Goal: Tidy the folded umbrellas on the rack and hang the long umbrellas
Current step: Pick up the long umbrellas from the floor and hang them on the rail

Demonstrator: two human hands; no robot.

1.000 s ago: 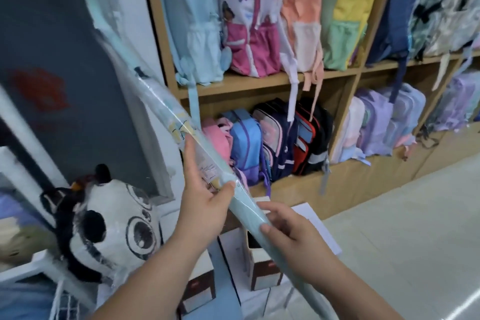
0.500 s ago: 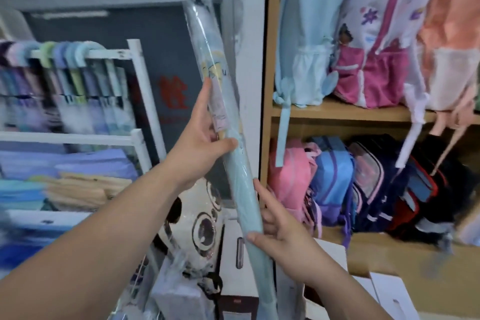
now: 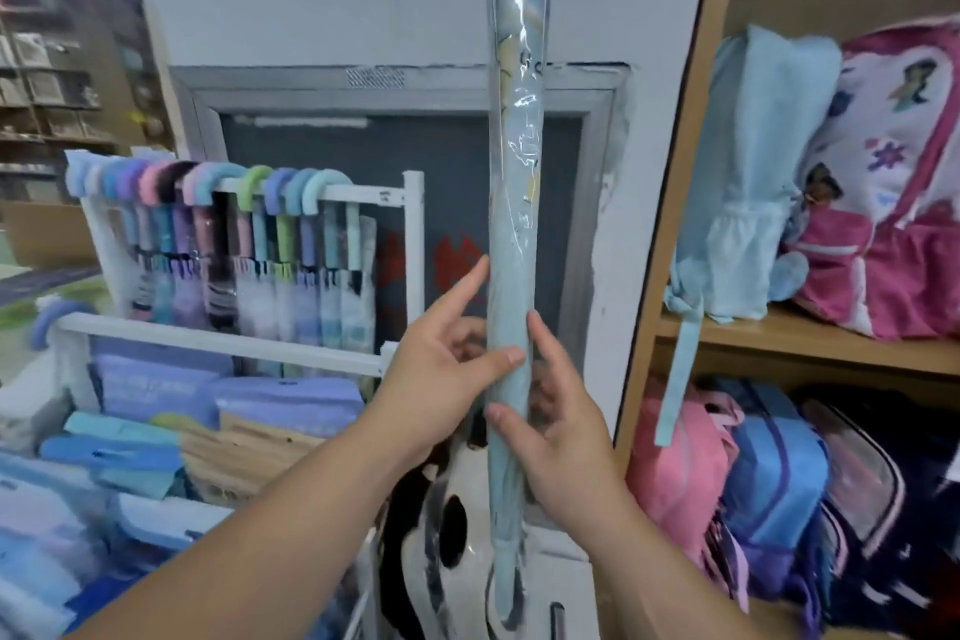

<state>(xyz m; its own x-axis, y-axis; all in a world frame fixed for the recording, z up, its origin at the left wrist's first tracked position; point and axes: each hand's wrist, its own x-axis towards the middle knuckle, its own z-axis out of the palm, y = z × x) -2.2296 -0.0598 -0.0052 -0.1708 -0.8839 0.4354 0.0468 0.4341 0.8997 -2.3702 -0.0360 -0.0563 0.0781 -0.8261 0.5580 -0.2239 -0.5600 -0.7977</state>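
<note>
A long light-blue umbrella [image 3: 511, 244] in a clear plastic sleeve stands upright in the middle of the view, its top out of frame. My left hand [image 3: 441, 374] holds its lower shaft, thumb across the front and index finger pointing up. My right hand [image 3: 558, 426] grips the shaft just below from the right. To the left stands a white rack [image 3: 413, 224] whose top bar carries several long umbrellas [image 3: 249, 250] hung by curved handles. Folded umbrellas [image 3: 171, 431] in blue, purple and tan packs lie stacked on its lower shelf.
A wooden shelf unit [image 3: 675, 224] full of backpacks [image 3: 883, 182] stands close on the right. A dark framed board [image 3: 457, 182] is on the wall behind. A black-and-white plush item [image 3: 436, 535] sits low, behind the umbrella's tip.
The umbrella has swung from a slant to upright. My hands have come closer together on its lower shaft. The view has turned left and up, bringing the rack more fully into sight.
</note>
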